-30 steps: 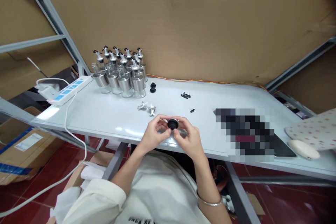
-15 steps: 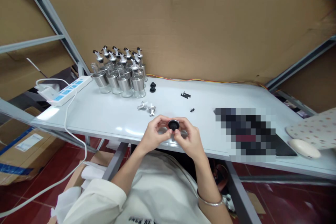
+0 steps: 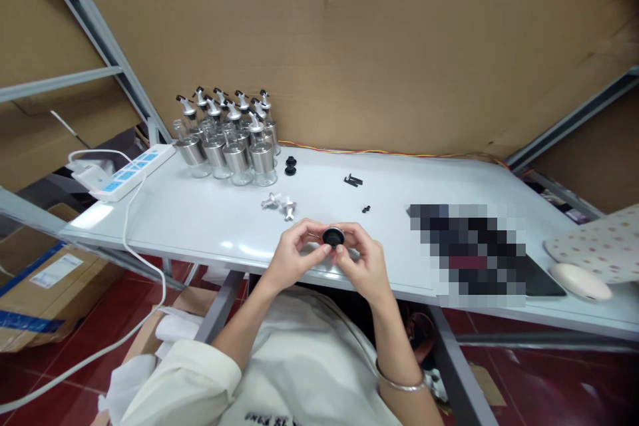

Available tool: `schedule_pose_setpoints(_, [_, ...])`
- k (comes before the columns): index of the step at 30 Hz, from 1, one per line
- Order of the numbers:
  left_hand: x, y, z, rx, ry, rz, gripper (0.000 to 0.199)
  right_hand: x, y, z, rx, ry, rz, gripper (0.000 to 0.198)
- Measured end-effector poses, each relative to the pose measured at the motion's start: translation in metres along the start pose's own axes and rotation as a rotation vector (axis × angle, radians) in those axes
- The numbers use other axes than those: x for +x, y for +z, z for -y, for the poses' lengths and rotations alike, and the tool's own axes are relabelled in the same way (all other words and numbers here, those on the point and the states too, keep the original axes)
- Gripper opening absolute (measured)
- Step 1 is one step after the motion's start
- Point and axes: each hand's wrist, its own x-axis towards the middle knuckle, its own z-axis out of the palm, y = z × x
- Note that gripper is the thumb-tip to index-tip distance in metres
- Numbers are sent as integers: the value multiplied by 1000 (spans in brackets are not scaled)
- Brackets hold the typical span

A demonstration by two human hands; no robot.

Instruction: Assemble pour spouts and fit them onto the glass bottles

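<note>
Between my left hand (image 3: 298, 254) and my right hand (image 3: 363, 259) is a bottle pourer top (image 3: 333, 237), its round black underside with a silver rim turned toward me. Fingers and thumbs of both hands pinch it from either side, just above the table's front edge; its far side is hidden. Two silver pourer spouts (image 3: 280, 204) lie on the table beyond my left hand. Farther back are black stoppers (image 3: 290, 166). Several thin black flip pieces (image 3: 353, 180) and some tiny black parts (image 3: 366, 209) lie beyond my right hand.
Several glass bottles with steel sleeves (image 3: 237, 156), many fitted with pourers, stand at the back left. A power strip (image 3: 134, 172) with a white cable lies at the left end. To the right are a blurred-out dark flat object (image 3: 469, 253) and a cream oval object (image 3: 580, 281).
The pourer top has shifted slightly right and its black underside shows a little more. My right hand has moved slightly right with it; both hands keep their hold.
</note>
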Motion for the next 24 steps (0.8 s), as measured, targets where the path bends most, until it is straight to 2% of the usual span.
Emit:
schedule_pose_setpoints(11, [0, 0, 1, 16, 41, -20, 26, 1, 1, 1, 118, 3, 16, 19])
schedule_pose_setpoints(24, [-1, 0, 1, 21, 73, 7, 26, 2, 1, 5, 108, -24, 8, 19])
